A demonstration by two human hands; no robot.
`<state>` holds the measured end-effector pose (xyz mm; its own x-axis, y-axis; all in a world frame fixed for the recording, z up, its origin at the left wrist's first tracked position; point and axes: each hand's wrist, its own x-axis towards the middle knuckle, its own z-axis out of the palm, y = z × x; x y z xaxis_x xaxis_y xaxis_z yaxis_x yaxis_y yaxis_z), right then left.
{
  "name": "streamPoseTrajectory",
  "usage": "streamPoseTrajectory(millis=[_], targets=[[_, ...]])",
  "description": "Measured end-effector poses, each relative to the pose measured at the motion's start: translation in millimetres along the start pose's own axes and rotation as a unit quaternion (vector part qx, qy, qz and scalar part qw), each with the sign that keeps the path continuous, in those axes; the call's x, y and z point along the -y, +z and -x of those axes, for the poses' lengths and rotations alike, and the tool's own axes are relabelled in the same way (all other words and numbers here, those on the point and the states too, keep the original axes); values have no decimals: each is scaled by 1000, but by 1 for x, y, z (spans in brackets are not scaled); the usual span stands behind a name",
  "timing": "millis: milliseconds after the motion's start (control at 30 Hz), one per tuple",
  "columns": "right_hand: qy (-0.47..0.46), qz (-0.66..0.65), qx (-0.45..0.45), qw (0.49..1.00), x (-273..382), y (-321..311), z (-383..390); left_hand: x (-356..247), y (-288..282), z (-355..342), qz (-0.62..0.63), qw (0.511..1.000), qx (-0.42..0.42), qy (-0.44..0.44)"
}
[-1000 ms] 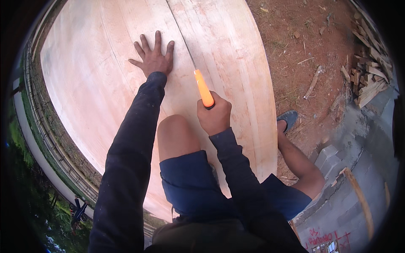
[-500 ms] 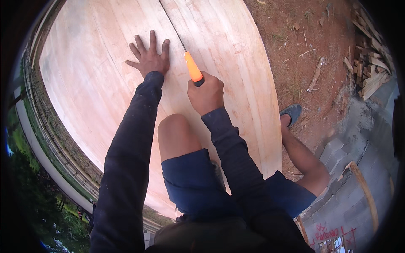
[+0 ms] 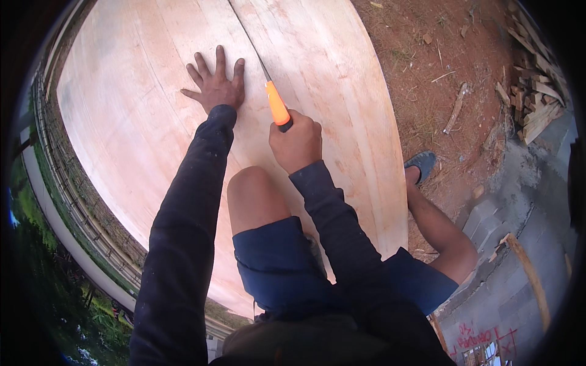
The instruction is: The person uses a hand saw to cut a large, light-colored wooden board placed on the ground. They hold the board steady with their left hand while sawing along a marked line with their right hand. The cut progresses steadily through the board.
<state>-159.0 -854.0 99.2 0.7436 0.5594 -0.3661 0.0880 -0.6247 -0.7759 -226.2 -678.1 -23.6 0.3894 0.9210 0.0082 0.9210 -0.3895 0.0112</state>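
A large pale sheet of plywood (image 3: 159, 116) spreads beneath both arms. My left hand (image 3: 217, 84) lies flat on it with fingers spread, left of the saw. The orange and black handle of a handsaw (image 3: 276, 102) is gripped in my right hand (image 3: 296, 141). Its thin blade, seen nearly edge-on, runs away from me along a dark line in the sheet toward the top edge; how deep it sits in the wood is hidden. My bare knee (image 3: 259, 198) rests on the plywood between my forearms.
On the right, reddish bare ground (image 3: 439, 67) holds scattered wood scraps, and a pile of wood offcuts (image 3: 537, 104) lies beyond. My other foot in a grey shoe (image 3: 422, 165) stands beside the sheet. A grey block wall (image 3: 506, 213) rises at lower right; bamboo poles (image 3: 79, 207) run along the left.
My right hand and the saw handle have shifted slightly back toward me and a little left. My left hand stays pressed on the sheet in nearly the same place.
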Motion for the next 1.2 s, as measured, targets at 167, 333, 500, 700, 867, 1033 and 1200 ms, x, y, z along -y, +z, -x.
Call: streamPoseTrajectory(millis=[167,333,500,700,867,1033,1200], targets=[[9,-61,21,998,-22,-44,84,14,-1,4,16,1000,4,-12],[9,10,22,1000,-5,-132,204,12,-3,9,7,1000,10,-12],[13,-57,26,998,-25,-51,96,16,1,17,6,1000,14,-8],[-6,-22,25,999,-14,-14,29,9,3,4,41,999,4,-3],[-41,3,41,998,-44,-128,211,16,0,7,37,999,12,-19],[1,-40,39,998,-28,-89,143,15,-1,10,50,999,15,-16],[52,28,62,996,-9,-16,9,-3,0,6,55,998,14,-1]])
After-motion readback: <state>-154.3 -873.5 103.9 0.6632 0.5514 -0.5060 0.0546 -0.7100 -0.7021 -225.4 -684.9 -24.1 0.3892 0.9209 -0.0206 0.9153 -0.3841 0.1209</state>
